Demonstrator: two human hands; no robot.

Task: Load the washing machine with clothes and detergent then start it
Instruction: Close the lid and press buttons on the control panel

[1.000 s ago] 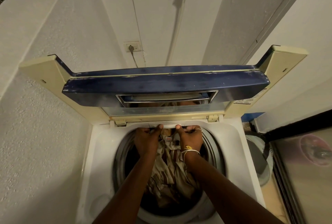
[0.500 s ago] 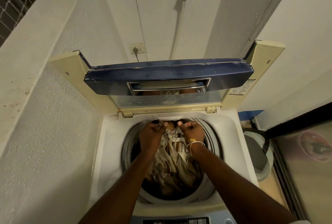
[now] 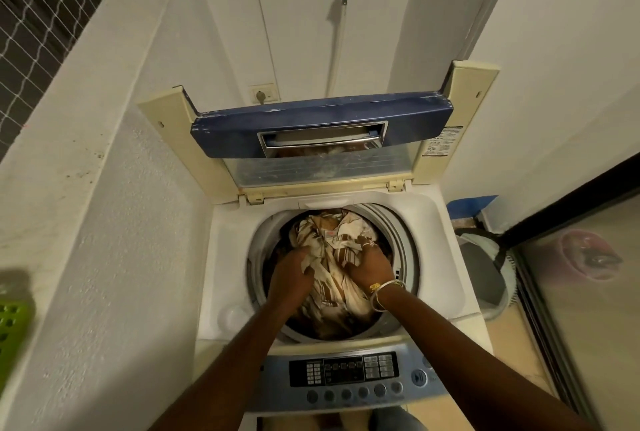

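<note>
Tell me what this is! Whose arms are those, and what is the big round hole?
The camera sits on a person's head and looks down, so you see their own two arms. The white box is a washing machine with its blue lid standing open. The round hole is the drum, where clothes go. The left hand and right hand both grip a cream-and-brown striped cloth inside it. The buttons near the bottom start the wash.

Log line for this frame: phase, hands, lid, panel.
phase: loading clothes | left hand: grips striped cloth in drum | right hand: grips same cloth | lid: up | control panel: untouched
</note>
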